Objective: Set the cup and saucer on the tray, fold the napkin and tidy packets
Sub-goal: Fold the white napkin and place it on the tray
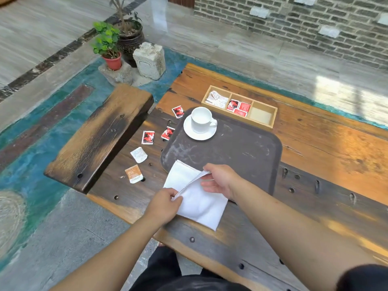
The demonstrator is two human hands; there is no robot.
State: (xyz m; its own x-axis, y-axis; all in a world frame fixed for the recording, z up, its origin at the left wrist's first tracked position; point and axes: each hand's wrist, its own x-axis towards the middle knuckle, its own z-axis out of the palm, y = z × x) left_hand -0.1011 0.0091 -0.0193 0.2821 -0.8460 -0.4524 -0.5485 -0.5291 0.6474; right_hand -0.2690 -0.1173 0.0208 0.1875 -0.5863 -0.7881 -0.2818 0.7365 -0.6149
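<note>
A white cup (201,119) stands on a white saucer (199,135) at the far left corner of the dark tray (241,152). A white napkin (197,200) lies half on the tray's near left corner and half on the wooden table. My left hand (165,205) pinches the napkin's raised edge at its near end. My right hand (220,178) pinches the same lifted edge at its far end. Loose packets lie left of the tray: three red ones (148,137) (178,111) (167,133), a white one (139,155) and an orange one (134,174).
A wooden organiser box (239,106) with three compartments sits behind the tray; white packets fill its left one, red packets the middle one, the right one holds none. A thick wooden bench slab (98,135) lies to the left. Potted plants (108,45) and a stone block stand beyond.
</note>
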